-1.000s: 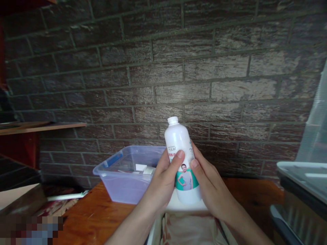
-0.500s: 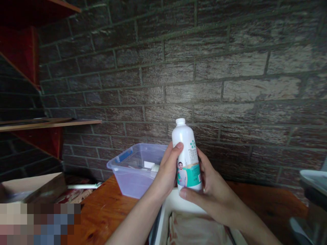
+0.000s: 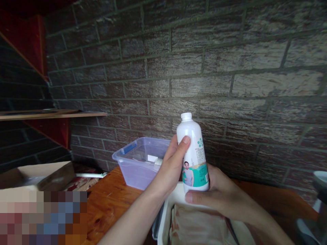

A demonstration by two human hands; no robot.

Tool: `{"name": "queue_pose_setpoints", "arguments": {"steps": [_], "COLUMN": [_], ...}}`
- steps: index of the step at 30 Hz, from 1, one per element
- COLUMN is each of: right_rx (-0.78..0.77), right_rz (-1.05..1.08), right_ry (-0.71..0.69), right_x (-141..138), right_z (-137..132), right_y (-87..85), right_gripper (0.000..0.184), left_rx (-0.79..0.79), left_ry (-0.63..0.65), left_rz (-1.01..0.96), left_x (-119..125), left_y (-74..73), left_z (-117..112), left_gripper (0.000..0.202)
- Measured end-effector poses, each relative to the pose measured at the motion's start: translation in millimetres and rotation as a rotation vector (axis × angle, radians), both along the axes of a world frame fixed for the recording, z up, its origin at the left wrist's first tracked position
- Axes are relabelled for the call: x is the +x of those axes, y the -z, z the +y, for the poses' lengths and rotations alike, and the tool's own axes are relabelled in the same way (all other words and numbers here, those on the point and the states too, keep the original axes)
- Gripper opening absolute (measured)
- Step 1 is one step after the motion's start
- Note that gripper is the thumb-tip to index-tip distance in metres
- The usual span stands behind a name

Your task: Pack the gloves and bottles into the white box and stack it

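Nearest, a white tray (image 3: 178, 199) sits on the wooden table (image 3: 109, 204). Above its far end, the 2 hands are clamped on 1 white bottle (image 3: 195, 153), held upright with its cap up. The left hand (image 3: 171, 170) wraps its side, thumb high on the front. The right hand (image 3: 222, 197) cups the base. Behind stands a clear plastic tub (image 3: 138, 166), then the brick wall (image 3: 204, 75).

Head camera looks forward, slightly down, close over a wooden table (image 3: 109, 204) toward a brick wall (image 3: 204, 68).

Bottle (image 3: 195, 134) label print too small; white tray (image 3: 167, 214) cut by bottom edge; pixelated patch (image 3: 42, 217) lower left
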State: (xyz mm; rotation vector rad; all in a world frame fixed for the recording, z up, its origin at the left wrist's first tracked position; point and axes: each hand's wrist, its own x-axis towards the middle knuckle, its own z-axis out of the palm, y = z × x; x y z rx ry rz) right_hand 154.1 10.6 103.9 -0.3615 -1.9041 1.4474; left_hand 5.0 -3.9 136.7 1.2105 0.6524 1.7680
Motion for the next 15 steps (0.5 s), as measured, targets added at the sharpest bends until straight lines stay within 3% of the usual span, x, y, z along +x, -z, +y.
{"name": "queue_pose_setpoints", "arguments": {"steps": [4,8,15], "right_rx": [0.067,0.111,0.039], "right_rz": [-0.051,-0.11,-0.025], "right_ry": [0.072,0.11,-0.042], "right_x": [0.3,0.6,1.5], "right_z": [2.1,6.5,5.2], "right_y": [2.5,7.0,2.2], "right_gripper": [0.051,0.055,0.061], "left_rx": [-0.009,-0.019,-0.018], "left_ry": [0.006,-0.027,0.018], "left_rz": [0.014,0.0,-0.07], "left_x": [-1.9,-1.3,-3.7], "left_y": [2.1,4.9,2.4], "left_z": [2.9,7.9,8.6], "left_gripper": [0.039,0.039,0.043]}}
